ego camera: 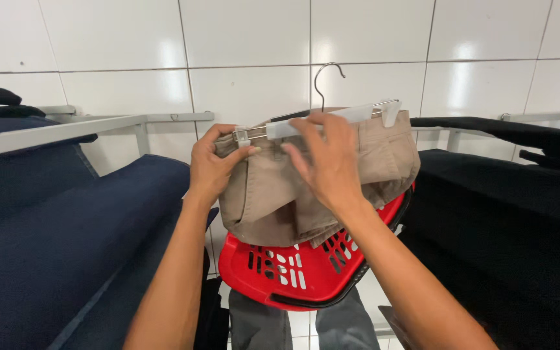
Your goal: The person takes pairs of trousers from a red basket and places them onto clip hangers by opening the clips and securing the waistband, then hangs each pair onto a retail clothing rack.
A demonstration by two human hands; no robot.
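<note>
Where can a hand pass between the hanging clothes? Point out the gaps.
A clear gap runs along the white tile wall, between the navy garment and black garment. Lower down it is crowded: the red basket and beige trousers fill the middle.

1. The trousers (pixel 306 185) I hold are plain khaki-beige; their clip hanger (pixel 332 115) is white with a silver hook.
2. The basket (pixel 293 272) below is red, black-rimmed.
3. Navy garments (pixel 66 246) hang left; black garments (pixel 507 220) right; wall tiles (pixel 241 39) white.
</note>
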